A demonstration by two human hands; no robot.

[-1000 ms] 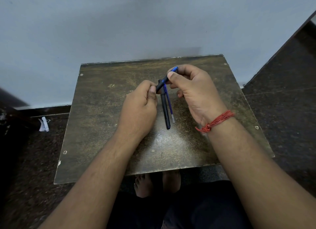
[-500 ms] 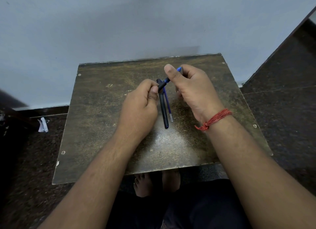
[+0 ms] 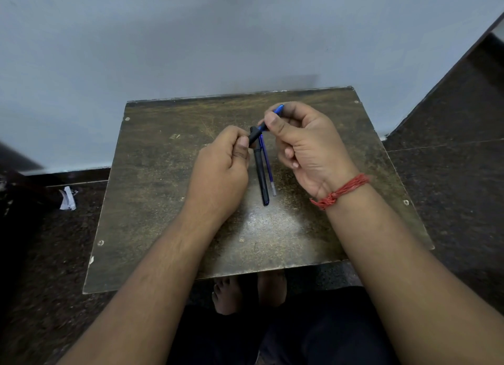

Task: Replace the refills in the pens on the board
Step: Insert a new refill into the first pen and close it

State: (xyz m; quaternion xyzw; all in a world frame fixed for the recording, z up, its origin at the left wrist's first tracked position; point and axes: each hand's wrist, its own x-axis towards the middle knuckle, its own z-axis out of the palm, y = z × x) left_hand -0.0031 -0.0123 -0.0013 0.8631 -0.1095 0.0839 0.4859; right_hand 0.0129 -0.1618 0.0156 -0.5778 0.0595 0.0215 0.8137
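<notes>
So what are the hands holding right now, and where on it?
Both hold one pen above the board: the left hand pinches its black end, the right hand grips its blue end. A black pen and a refill lie unheld.

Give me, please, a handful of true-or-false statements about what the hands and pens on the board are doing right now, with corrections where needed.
1. Both hands hold the same pen above the board. True: the left hand grips the black end and the right hand pinches the blue end of the held pen.
2. A black pen lies on the board. True: the black pen lies between the hands on the board.
3. A loose refill lies left of the black pen. False: the refill lies just to its right.
4. The left wrist wears a red thread. False: the red thread is on the right wrist.
5. The board carries a notebook. False: none is visible.
</notes>
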